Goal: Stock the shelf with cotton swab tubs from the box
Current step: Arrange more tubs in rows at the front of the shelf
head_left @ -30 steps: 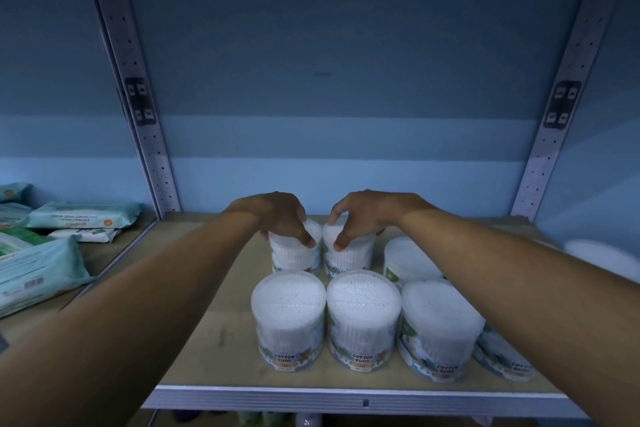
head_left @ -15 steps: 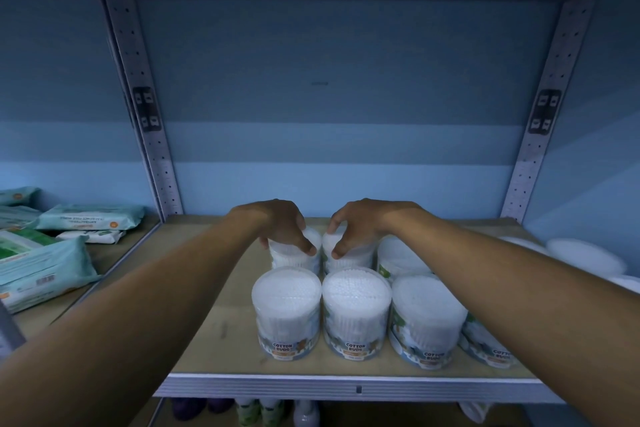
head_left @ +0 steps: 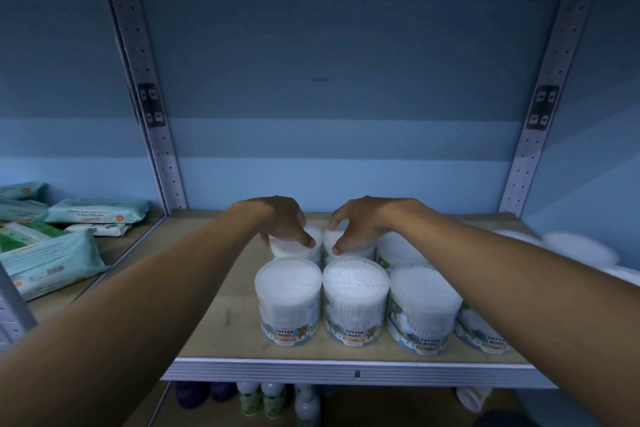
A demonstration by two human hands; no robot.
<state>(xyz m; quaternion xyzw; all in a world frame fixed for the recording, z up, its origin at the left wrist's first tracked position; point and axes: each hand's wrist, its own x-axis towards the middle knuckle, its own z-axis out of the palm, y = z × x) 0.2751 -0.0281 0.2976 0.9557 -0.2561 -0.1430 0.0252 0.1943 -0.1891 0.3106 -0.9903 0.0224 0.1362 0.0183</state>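
Note:
Clear cotton swab tubs with white lids stand in two rows on the wooden shelf point(head_left: 214, 322). The front row holds several, among them the front-left tub point(head_left: 287, 298) and the front-middle tub point(head_left: 355, 302). My left hand point(head_left: 280, 222) grips the lid of the back-left tub point(head_left: 294, 250) from above, thumb toward me. My right hand point(head_left: 356, 222) grips the neighbouring back tub point(head_left: 348, 246) the same way. Both back tubs stand on the shelf, touching each other. A third back tub point(head_left: 398, 250) sits beside my right forearm. The box is out of view.
Teal wipe packs point(head_left: 52, 256) lie on the neighbouring shelf to the left, behind a perforated metal upright point(head_left: 149, 114). Another upright point(head_left: 540, 114) marks the right side, with more white tubs point(head_left: 578, 250) beyond it. Bottles point(head_left: 270, 399) stand on the shelf below.
Both hands stay on the two back tubs. The view has tilted up a little, showing more of the shelf above; the tubs have not visibly shifted.

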